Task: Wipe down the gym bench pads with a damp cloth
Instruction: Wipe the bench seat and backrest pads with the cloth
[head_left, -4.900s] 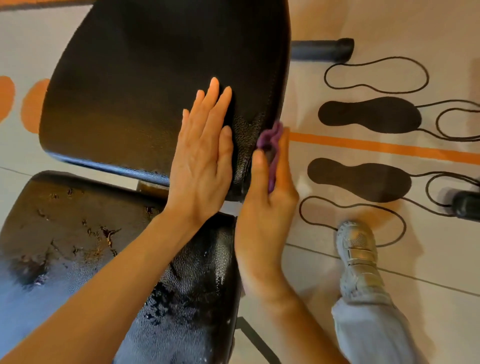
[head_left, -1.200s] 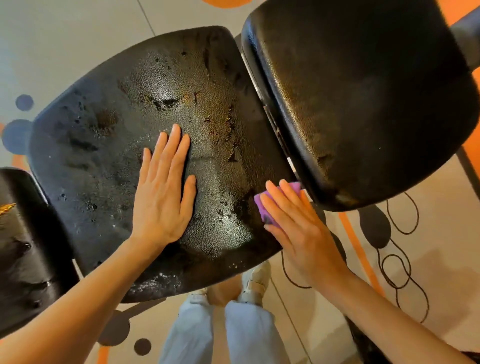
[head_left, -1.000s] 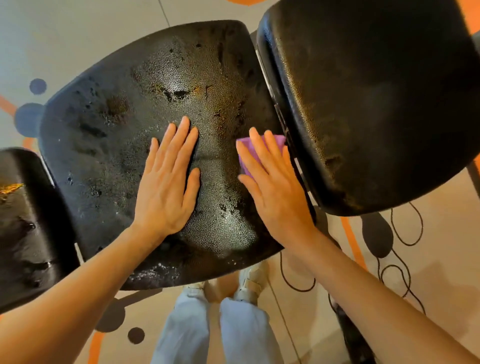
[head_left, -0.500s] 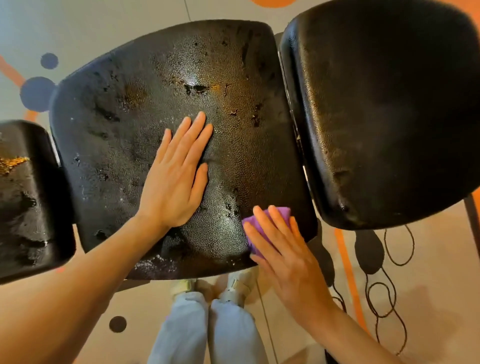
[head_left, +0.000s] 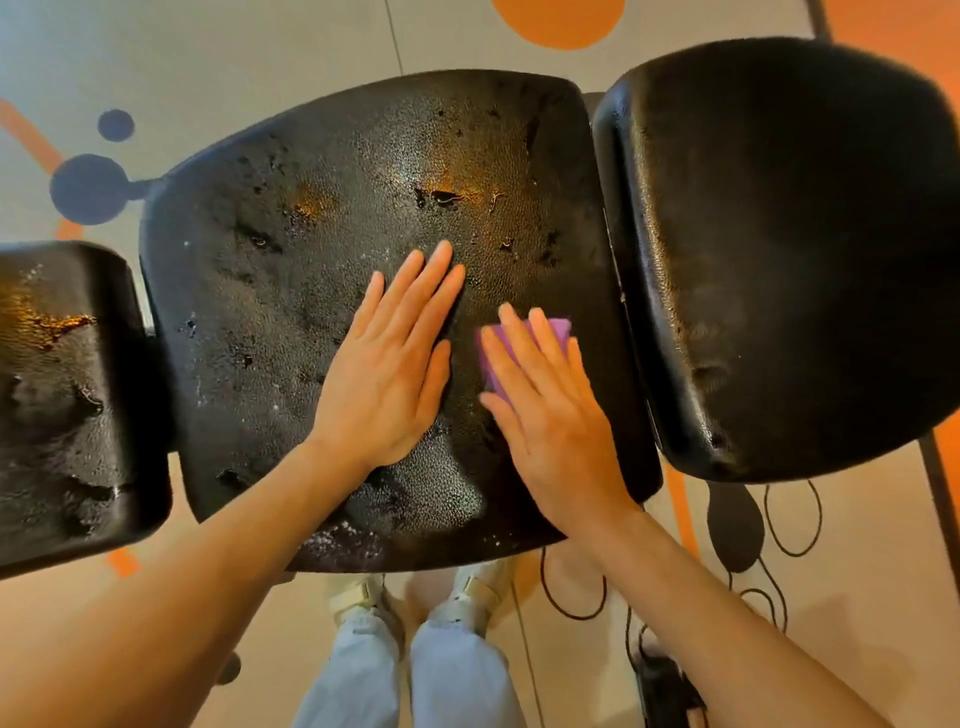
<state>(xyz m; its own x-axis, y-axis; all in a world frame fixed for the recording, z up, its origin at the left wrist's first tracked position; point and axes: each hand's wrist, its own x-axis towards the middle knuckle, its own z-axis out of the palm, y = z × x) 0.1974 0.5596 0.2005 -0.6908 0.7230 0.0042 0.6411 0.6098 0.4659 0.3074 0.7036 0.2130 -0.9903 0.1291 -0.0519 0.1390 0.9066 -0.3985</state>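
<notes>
Three black pads sit in a row over the patterned floor (head_left: 218, 47): the worn middle pad (head_left: 322, 260), the right pad (head_left: 789, 249) and the left pad (head_left: 62, 395). The left hand (head_left: 389, 374) lies flat, fingers straight, on the middle pad. Just beside it the right hand (head_left: 550, 410), fingers straight, presses the purple cloth (head_left: 558, 330) onto the same pad

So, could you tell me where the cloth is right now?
The cloth lies flat under the right hand on the middle pad's right part, beside the left hand.
</notes>
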